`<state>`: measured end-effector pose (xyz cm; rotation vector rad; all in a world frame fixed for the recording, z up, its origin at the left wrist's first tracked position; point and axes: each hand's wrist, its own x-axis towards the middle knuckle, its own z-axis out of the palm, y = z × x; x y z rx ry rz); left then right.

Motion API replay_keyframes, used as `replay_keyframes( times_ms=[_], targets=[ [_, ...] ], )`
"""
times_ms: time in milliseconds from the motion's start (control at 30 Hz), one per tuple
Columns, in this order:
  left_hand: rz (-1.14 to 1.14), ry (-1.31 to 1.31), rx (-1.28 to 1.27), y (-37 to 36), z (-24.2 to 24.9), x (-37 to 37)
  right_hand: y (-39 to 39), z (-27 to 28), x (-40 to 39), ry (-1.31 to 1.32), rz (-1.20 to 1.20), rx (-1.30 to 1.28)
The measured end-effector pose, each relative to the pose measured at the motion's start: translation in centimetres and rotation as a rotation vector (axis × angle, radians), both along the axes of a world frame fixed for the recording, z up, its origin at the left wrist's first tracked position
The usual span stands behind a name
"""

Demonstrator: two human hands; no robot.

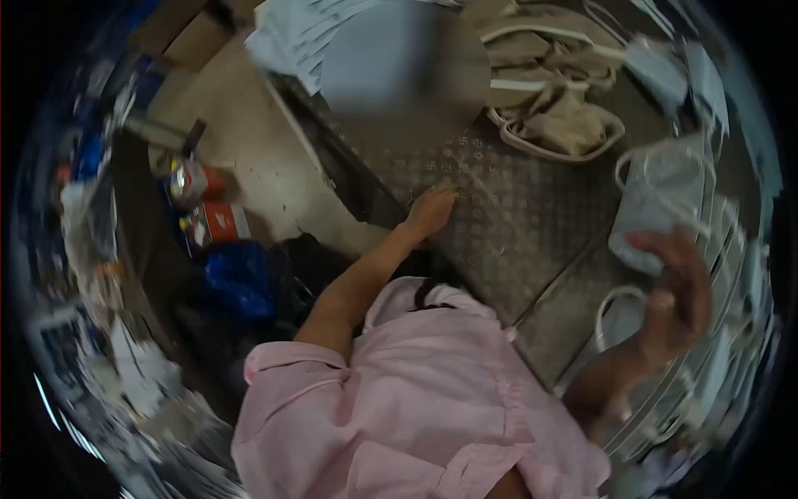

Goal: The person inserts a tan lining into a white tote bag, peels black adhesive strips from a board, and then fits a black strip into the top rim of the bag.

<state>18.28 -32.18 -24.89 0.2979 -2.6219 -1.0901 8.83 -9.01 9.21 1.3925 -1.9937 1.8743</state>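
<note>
My left hand [432,208] is over the dark patterned tabletop [499,208], its fingers bent toward the surface; whether they hold anything is too blurred to tell. On the right, my right hand [677,291] is raised with curved, spread fingers, beside pale bags with white cord handles [661,204]. Nothing shows between its fingers. Beige cloth pieces with white edging [561,125] lie at the table's far right. A round blurred grey shape [399,75] hides part of the far tabletop.
Stacked white papers [287,41] lie at the far edge. On the left are orange-and-white boxes [220,223], a blue plastic bag [241,279] and a cardboard box [195,41]. More pale bags line the right side, and crumpled pale material [141,362] is at lower left.
</note>
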Motion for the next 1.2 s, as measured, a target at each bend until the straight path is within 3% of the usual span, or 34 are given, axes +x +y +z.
replay_keyframes(
  times_ms=[67, 100, 167, 233, 300, 367, 400, 433, 500, 600, 700, 767, 800, 833, 867, 933, 1000, 1033, 1200],
  targets=[
    [0.041, 0.013, -0.125, 0.9, -0.2, 4.1, -0.9, -3.4, -1.3, -0.152, 0.136, 0.167],
    [0.069, 0.010, -0.127, 1.8, -0.3, 6.7, -2.0, -6.7, -1.9, -0.369, 0.171, 0.211],
    [0.232, -0.042, 0.096, 2.8, -0.4, 11.4, -4.5, -15.3, -2.5, -0.776, 0.142, 0.376],
    [0.486, -0.147, 0.227, 2.4, -1.7, 15.3, -5.9, -21.0, -0.5, -0.708, 0.157, 0.673],
    [0.683, -0.236, 0.345, 1.6, -2.9, 19.8, -7.1, -23.6, 1.4, -0.916, 0.449, 0.694],
    [0.815, -0.434, 0.400, 0.9, -8.8, 25.5, -8.6, -24.5, 2.6, -0.839, 0.508, 0.808],
    [1.151, -0.568, 0.528, 1.4, -11.6, 27.6, -9.4, -24.9, 3.3, -0.791, 0.549, 0.902],
    [1.290, -0.658, 0.518, 1.9, -19.4, 31.1, -10.2, -25.5, 3.9, -0.772, 0.557, 0.919],
    [1.301, -0.594, 0.423, 4.7, -26.3, 36.7, -12.3, -26.5, 4.5, -0.878, 0.568, 0.959],
    [1.430, -0.718, 0.659, 6.1, -21.7, 38.7, -16.5, -27.5, 6.4, -0.968, 0.560, 1.033],
    [1.217, -0.828, 0.815, 0.7, -19.9, 41.1, -22.7, -26.9, 9.7, -0.954, 0.534, 1.069],
    [1.270, -0.199, 1.276, -6.1, -19.1, 43.0, -28.5, -24.1, 11.3, -0.852, 0.577, 0.989],
    [1.274, -0.081, 1.092, -11.3, -15.4, 43.4, -32.2, -21.0, 12.5, -0.753, 0.608, 0.894],
    [1.266, 0.032, 0.915, -17.3, -8.6, 42.5, -36.2, -16.9, 13.5, -0.654, 0.632, 0.807],
    [1.313, 0.233, 0.886, -22.8, -1.3, 41.6, -40.1, -12.3, 14.5, -0.387, 0.618, 0.734],
    [1.180, 0.460, 0.650, -31.7, 13.5, 41.9, -45.7, -3.6, 16.8, -0.283, 0.680, 0.338],
    [1.000, 0.681, 0.261, -33.7, 30.2, 42.1, -49.1, 4.4, 20.3, 0.086, 0.566, -0.084],
    [0.872, 0.812, -0.224, -34.5, 33.4, 43.9, -49.8, 3.8, 20.1, 0.068, 0.535, -0.085],
    [0.840, 0.733, -0.191, -40.4, 33.7, 44.9, -56.7, 4.0, 22.8, 0.019, 0.437, -0.012]
  ],
)
